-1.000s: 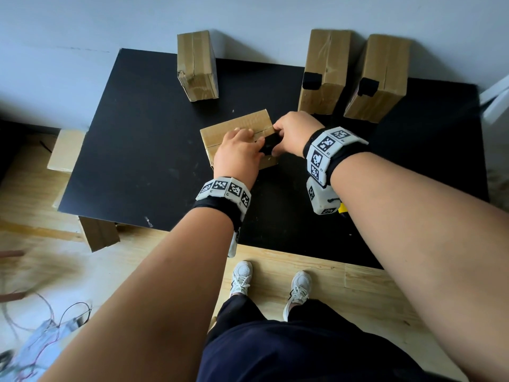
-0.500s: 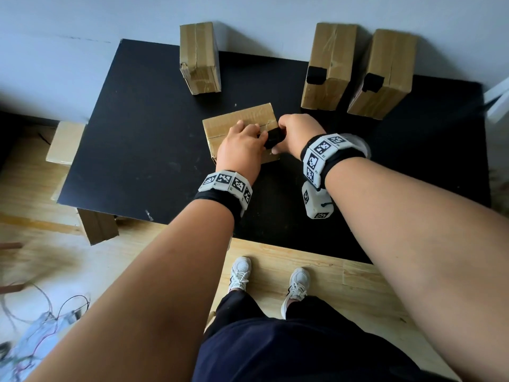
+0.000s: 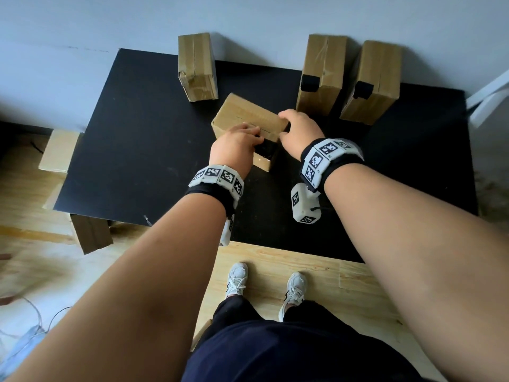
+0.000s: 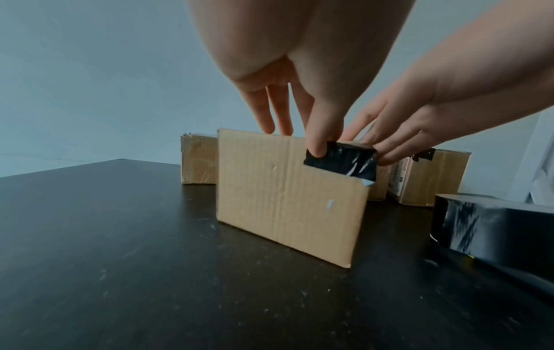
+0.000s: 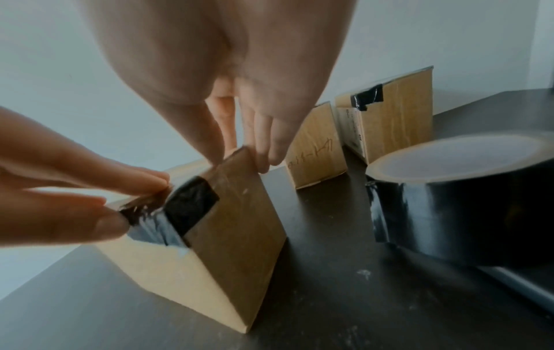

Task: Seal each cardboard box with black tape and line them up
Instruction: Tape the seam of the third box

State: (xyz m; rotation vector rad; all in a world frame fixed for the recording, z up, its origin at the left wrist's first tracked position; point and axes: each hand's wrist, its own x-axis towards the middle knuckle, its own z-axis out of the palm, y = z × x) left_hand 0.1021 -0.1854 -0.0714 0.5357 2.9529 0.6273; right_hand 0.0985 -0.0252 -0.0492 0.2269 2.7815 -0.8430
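Press the short black tape strip (image 4: pixel 341 161) flat over the upper corner of the upright brown cardboard box (image 3: pixel 249 125) at the desk's (image 3: pixel 132 150) middle. Your left hand (image 3: pixel 234 148) pinches box and strip; your right hand (image 3: pixel 300 130) grips the box's far corner.

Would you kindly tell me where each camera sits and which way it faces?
Head: above, looking down at the table; forearms, legs, shoes show.
Left wrist: low, facing the box; left hand above.
Right wrist: low, facing the tape strip; right hand above.
Both wrist views share the tape roll.
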